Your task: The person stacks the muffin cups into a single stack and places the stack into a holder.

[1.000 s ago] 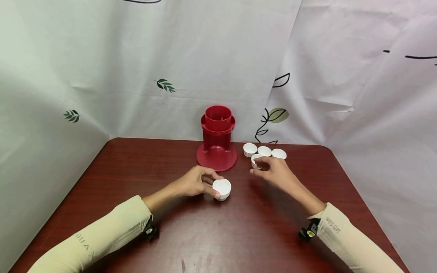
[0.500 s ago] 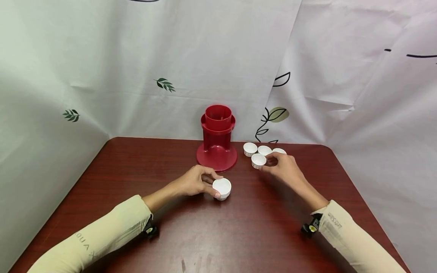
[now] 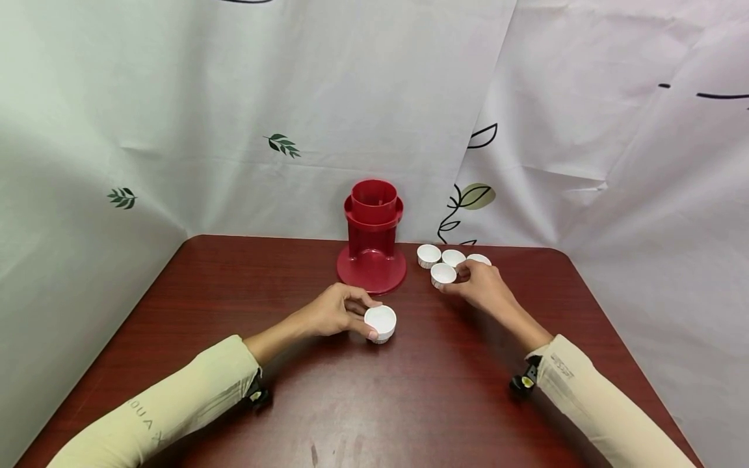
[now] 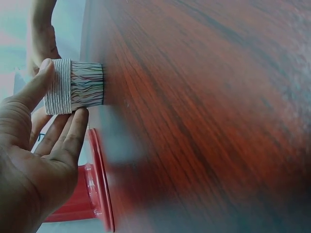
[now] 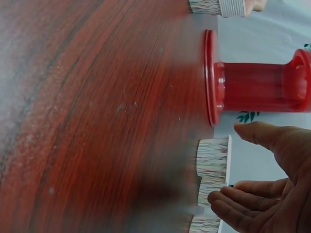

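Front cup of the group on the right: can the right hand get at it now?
Probably yes: the right hand is close beside the front cup, with its near side free, though other cups crowd behind.

Both forearms (image 3: 281,333) extend forward, angled inward. Left hand (image 3: 336,312): thumb (image 4: 36,87) and fingers (image 4: 75,133) in a pinch grip. Right hand (image 3: 482,286): thumb (image 5: 262,136) parted from loosely bent fingers (image 5: 235,201).

The stand (image 3: 374,224) is on the table (image 3: 421,396), with a cloth (image 3: 339,84) behind it. Before the stand is a cup stack (image 3: 381,322), held by the left hand (image 3: 336,311). To the stand's right are three cups (image 3: 453,258) in a row and a fourth cup (image 3: 443,275) just before them; the right hand (image 3: 482,287) is beside that one, away from the stand.
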Tool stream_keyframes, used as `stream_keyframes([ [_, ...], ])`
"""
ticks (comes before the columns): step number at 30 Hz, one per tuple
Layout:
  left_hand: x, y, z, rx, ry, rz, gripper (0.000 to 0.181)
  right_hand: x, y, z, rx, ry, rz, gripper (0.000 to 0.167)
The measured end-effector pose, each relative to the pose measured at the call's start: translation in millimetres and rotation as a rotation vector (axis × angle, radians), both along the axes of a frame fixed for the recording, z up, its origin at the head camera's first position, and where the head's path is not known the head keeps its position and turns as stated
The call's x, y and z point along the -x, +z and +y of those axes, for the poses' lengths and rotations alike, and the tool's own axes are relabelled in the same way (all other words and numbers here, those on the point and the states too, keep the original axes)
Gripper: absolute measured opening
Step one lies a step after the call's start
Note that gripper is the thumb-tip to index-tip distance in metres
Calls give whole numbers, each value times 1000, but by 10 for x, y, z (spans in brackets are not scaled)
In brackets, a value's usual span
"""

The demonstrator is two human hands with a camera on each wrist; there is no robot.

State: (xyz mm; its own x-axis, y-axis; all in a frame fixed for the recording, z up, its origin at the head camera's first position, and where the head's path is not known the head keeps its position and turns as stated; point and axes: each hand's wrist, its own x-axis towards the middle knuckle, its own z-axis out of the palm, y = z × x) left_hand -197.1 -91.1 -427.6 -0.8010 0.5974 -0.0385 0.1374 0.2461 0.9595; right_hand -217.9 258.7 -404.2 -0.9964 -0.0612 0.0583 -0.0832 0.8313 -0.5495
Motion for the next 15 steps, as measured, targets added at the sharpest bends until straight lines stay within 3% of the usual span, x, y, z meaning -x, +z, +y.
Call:
stream_keyframes([
  [8,-19,-2,-1,-29,5,-18,38,58,-49,-66,31,21,-27,59],
  [15,-12,-4,-9,-11,7,-6,39,107,-81,-112,-6,-1,-30,63],
])
